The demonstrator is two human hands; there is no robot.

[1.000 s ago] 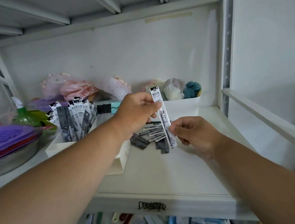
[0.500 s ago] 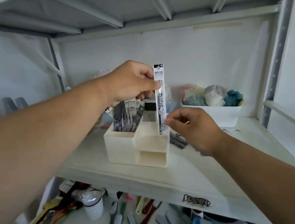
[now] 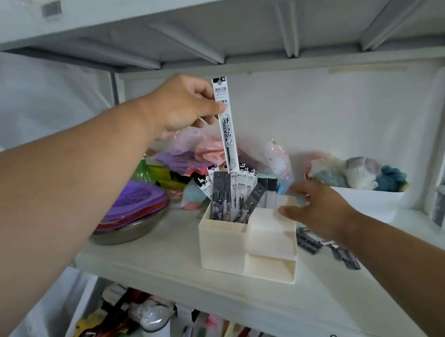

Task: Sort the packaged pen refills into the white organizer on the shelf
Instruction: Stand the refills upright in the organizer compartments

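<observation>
My left hand [image 3: 184, 105] pinches the top of a packaged pen refill [image 3: 226, 130], a long white and grey strip held upright above the tall left compartment of the white organizer [image 3: 226, 247]. Several packaged refills [image 3: 231, 195] stand in that compartment. My right hand [image 3: 318, 206] hovers with relaxed fingers over the organizer's right side, holding nothing. More loose refill packs [image 3: 327, 248] lie flat on the shelf [image 3: 156, 252] to the right of the organizer, partly hidden by my right arm.
A metal bowl [image 3: 127, 230] with purple and red lids stands at the left. Pink and purple wrapped items [image 3: 196, 152] sit behind the organizer. A white bin [image 3: 375, 204] of soft cloth items stands at the right. Tools and a jar [image 3: 155, 332] lie on the lower shelf.
My right hand let go of the refill's lower end and dropped toward the organizer's right side. My left hand lifted the refill up and over the tall compartment. The view shifted lower.
</observation>
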